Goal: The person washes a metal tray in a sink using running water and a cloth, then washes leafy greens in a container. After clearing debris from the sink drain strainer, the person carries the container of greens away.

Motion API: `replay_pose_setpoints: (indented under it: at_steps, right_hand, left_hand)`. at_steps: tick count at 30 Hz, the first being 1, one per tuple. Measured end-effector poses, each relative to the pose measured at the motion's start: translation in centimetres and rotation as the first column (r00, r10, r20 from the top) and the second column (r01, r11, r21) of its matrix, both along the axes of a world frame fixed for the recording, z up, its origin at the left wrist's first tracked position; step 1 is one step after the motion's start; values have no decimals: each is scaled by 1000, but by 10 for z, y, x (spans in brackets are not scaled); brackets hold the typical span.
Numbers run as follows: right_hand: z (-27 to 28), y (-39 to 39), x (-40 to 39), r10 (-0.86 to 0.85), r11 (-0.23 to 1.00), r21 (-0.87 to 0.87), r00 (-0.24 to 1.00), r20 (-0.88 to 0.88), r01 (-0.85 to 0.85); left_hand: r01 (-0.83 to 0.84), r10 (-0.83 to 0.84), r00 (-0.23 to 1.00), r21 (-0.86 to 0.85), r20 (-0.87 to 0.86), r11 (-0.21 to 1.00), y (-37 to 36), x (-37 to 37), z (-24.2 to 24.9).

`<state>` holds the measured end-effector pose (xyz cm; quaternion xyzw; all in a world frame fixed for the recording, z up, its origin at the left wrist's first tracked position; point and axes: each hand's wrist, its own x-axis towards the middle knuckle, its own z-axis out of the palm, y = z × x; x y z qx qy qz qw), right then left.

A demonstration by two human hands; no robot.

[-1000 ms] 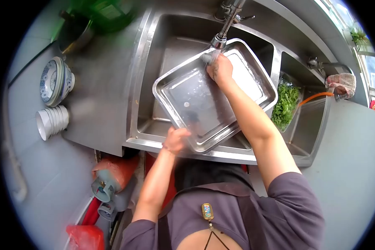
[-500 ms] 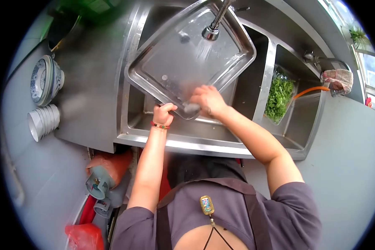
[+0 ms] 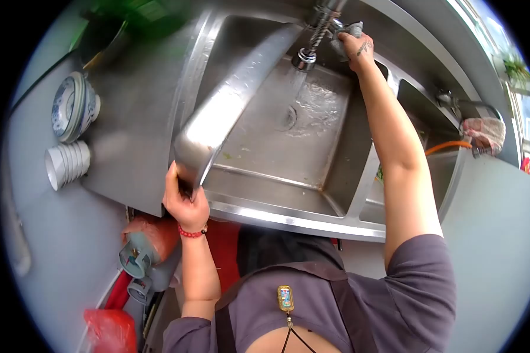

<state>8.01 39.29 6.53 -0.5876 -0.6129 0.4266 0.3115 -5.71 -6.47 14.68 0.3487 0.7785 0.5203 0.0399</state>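
My left hand [image 3: 185,203] is closed round the near corner of a rectangular stainless steel tray [image 3: 221,109]. Tipped up steeply on its side, the tray leans over the left part of the sink basin [image 3: 259,141]. A crumpled grey cloth [image 3: 340,44] is in my right hand [image 3: 358,52], which reaches to the back of the sink beside the faucet [image 3: 304,57]. Whether the fingers touch the faucet's lever cannot be made out. Water runs from the spout into the basin, spreading around the drain [image 3: 287,117].
Stacked bowls [image 3: 70,109] and white cups [image 3: 66,165] stand on the left. The right basin holds leafy greens [image 3: 379,174], mostly hidden by my right arm. An orange hose [image 3: 447,146] and a checked cloth [image 3: 483,132] are at the right. A gas cylinder [image 3: 136,254] stands below left.
The tray has gone from lying face up under the spout to standing on its side at the left. My right hand has moved from its near corner to beside the faucet with the cloth.
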Motion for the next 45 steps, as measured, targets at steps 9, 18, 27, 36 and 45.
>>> replay_pose_setpoints:
  at_steps: [9,18,27,36,45]
  right_hand:
    - [-11,74,64,-311,367,914,904,295,-173]
    - [24,41,21,-12,571,644,779,627,-509]
    - [-41,91,54,49,767,191,353,934,-613]
    - [-9,-146,42,-102,568,426,453,886,-704]
    - [22,-290,114,154,372,205,278,948,-905]
  left_hand:
    - [-110,108,993,-25,-45,994,-56,-19,21]
    - [26,-29,998,46,60,999,-82,-43,42]
    - [32,-20,997,162,-77,986,-181,-70,70]
    - [-882,665,447,172,599,438,-458,-51,65]
    - [-965,253,-53,-115,966,235,-763,-89,-122]
